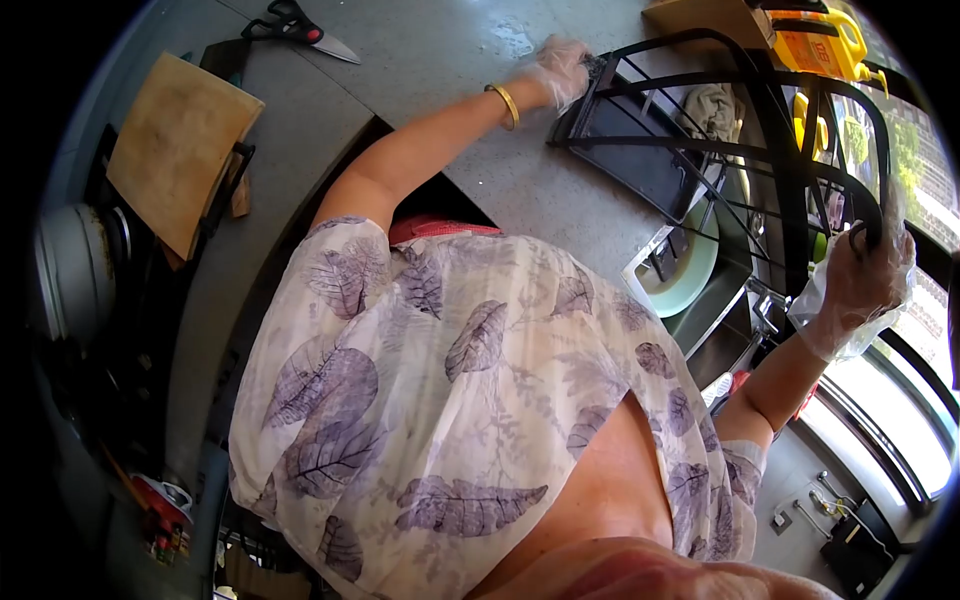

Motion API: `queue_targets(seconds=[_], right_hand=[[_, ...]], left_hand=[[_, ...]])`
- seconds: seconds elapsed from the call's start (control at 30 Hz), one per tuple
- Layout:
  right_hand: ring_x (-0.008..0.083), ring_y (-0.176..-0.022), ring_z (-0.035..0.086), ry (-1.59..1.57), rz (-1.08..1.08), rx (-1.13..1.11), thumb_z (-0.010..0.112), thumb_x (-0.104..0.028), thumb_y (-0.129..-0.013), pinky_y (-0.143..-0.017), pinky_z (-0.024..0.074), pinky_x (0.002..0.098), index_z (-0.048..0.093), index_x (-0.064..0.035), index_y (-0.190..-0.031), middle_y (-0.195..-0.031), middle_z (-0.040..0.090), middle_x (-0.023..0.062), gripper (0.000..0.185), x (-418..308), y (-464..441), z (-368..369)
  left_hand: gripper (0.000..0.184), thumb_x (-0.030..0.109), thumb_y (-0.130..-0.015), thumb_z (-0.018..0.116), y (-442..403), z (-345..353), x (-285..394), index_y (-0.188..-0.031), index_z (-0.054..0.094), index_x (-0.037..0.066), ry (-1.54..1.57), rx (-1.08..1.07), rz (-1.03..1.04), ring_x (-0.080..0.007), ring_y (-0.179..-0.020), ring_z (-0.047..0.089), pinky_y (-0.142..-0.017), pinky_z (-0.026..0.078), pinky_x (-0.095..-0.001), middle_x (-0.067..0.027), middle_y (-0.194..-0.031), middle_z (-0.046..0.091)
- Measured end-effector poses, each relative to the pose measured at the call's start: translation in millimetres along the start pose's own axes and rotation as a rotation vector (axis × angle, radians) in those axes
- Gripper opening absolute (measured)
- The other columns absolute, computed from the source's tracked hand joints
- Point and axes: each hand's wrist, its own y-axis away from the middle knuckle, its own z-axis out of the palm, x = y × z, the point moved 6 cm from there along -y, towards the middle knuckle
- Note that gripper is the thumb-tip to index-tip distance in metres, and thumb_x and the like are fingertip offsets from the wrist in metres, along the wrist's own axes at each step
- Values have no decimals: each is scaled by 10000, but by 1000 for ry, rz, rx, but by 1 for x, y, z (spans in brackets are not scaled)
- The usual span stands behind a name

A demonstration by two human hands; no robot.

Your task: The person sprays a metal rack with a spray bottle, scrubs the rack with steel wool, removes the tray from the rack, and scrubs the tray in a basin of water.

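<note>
A black metal dish rack point(775, 150) with curved bars reaches across the counter and over the sink. My left hand point(562, 68), in a clear plastic glove with a gold bangle on the wrist, is closed at the rack's near-left corner. On the right, my right hand point(866, 272), gloved the same way, wraps round a curved bar at the rack's other end. A flat black tray point(635, 140) lies within the frame. Behind the bars is a crumpled grey cloth point(712, 110). The glove plastic partly hides my fingers.
Below the rack, a pale green basin point(690, 275) sits in the metal sink point(708, 322). Scissors point(298, 28) lie on the grey counter point(450, 165). Far left are a wooden cutting board point(183, 150) and a pot point(75, 270). A yellow bottle point(822, 45) stands beside a cardboard box point(710, 22).
</note>
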Motion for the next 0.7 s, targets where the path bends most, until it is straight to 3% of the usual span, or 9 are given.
queue_targets(seconds=[0.07, 0.1, 0.2, 0.27, 0.33, 0.5, 0.53, 0.6, 0.7], right_hand=[[209, -670, 619, 33, 19, -9, 576, 2, -593, -667, 515, 313, 593, -139, -1128, -804, 658, 47, 554, 2, 0, 2], [208, -661, 619, 45, 25, -13, 574, 0, -599, -682, 515, 315, 590, -140, -1132, -793, 659, 45, 551, 2, 1, 3], [209, -647, 618, -46, -26, -9, 601, -17, -619, -629, 513, 297, 600, -136, -1117, -810, 657, 57, 512, 7, 4, 8], [208, -642, 616, -61, -58, 10, 607, -19, -625, -602, 512, 291, 603, -135, -1112, -813, 655, 61, 501, 10, 5, 9], [203, -640, 615, -48, -55, 30, 604, -9, -624, -587, 512, 288, 603, -134, -1115, -797, 649, 63, 506, 11, 7, 10], [199, -627, 613, -82, 46, -54, 608, -12, -624, -555, 514, 283, 602, -139, -1117, -771, 630, 74, 510, 9, 7, 4], [200, -622, 612, -86, 84, -96, 609, -16, -624, -550, 515, 283, 603, -144, -1117, -769, 626, 76, 509, 12, 9, 6], [205, -625, 616, -138, -41, 0, 605, -11, -627, -544, 510, 291, 605, -169, -1116, -786, 629, 85, 514, 10, 7, 1], [203, -635, 622, -87, -55, 9, 616, -15, -636, -553, 508, 295, 611, -166, -1108, -803, 634, 88, 496, 7, 7, 1]], left_hand=[[210, 134, -802, 517, 4, 9, 1, -974, 597, 44, 63, 232, 358, -312, -885, 555, -833, 444, -369, -164, -913, 601], [193, 134, -810, 513, 2, 19, -7, -956, 597, 41, 68, 130, 269, -283, -879, 566, -823, 451, -348, -150, -914, 609], [195, 182, -793, 566, 13, 16, -2, -942, 628, 73, -202, 264, 431, -257, -763, 593, -695, 480, -350, -139, -834, 611], [185, 146, -805, 544, 28, 27, -13, -950, 628, 68, -206, 61, 226, -269, -738, 587, -689, 485, -353, -136, -810, 601], [184, 133, -811, 536, 65, 21, -5, -956, 627, 63, -155, -36, 155, -279, -715, 581, -675, 488, -353, -133, -789, 590], [193, 144, -808, 550, 115, -4, 15, -971, 619, 67, 33, 58, 306, -285, -691, 582, -636, 492, -345, -134, -785, 582], [186, 148, -807, 552, 109, -1, 11, -963, 610, 65, 23, 64, 220, -288, -697, 581, -639, 490, -346, -135, -784, 580], [175, 155, -804, 557, 84, 14, 4, -949, 591, 63, 2, 71, 51, -293, -708, 579, -646, 486, -346, -137, -780, 576], [132, 166, -818, 532, 6, 18, -9, -917, 550, 81, 14, 199, 101, -277, -790, 587, -674, 483, -349, -147, -846, 588]])
